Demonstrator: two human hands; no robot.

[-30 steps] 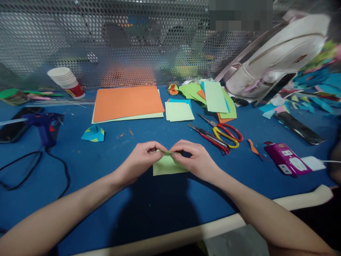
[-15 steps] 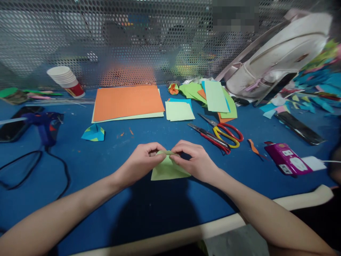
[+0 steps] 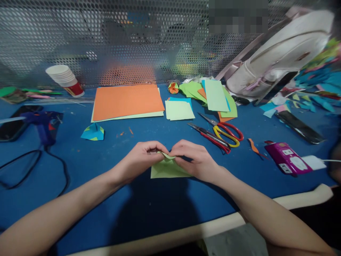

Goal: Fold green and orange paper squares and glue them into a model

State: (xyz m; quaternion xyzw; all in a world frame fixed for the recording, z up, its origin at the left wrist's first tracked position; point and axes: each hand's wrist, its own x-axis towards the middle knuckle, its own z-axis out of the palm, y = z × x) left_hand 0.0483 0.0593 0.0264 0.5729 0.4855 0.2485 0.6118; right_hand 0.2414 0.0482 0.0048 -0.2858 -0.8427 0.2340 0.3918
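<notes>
A light green sheet of paper (image 3: pixel 169 170) lies on the blue table in front of me, its far edge lifted and curled over. My left hand (image 3: pixel 145 155) pinches that edge between thumb and fingers from the left. On the right, my right hand (image 3: pixel 194 156) grips the same edge, its fingertips almost meeting the left ones. The fingers hide part of the fold. Beyond my right hand lie scissors with red and yellow handles (image 3: pixel 226 134) and a red-handled cutter (image 3: pixel 213 138). A folded blue paper piece (image 3: pixel 93 132) sits to the left.
Orange sheets (image 3: pixel 128 103) and small pale green sheets (image 3: pixel 179 110) lie at the back. A purple box (image 3: pixel 289 158) with a white plug is at right, a bag (image 3: pixel 277 53) behind it. At left are a glue gun (image 3: pixel 44 124) with its cord and stacked paper cups (image 3: pixel 65 80).
The fingers of my right hand have shifted slightly along the paper's far edge, which now curls more visibly between my hands. The other things stay in place.
</notes>
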